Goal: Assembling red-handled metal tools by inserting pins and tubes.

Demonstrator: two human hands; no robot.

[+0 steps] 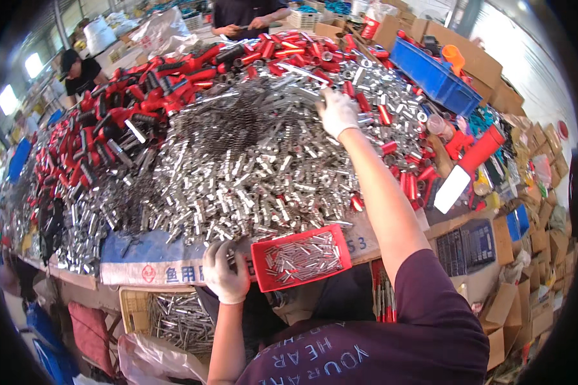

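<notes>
My right hand [338, 113], in a white glove, reaches far across a wide heap of silver metal parts [250, 186]. Its fingers look stretched and apart among red and silver tubes [364, 101]; nothing shows clearly in them. Near the front edge rests my left hand [225, 273], gloved as well, with bent, separated fingers and nothing visible in it. It lies on a printed white-and-blue sack [135, 256] that covers the edge. Just right of it, a red tray [258, 262] holds many thin silver pins [305, 256]. Dark springs [231, 122] lie mid-heap.
Red and black handles [167, 90] bank up at the far left. A blue bin [430, 74] stands far right, above a red-and-white tool-like piece [469, 168]. Below the edge sits a yellow crate [133, 301] of metal rods. Cardboard boxes [507, 314] crowd the right. Two people work beyond.
</notes>
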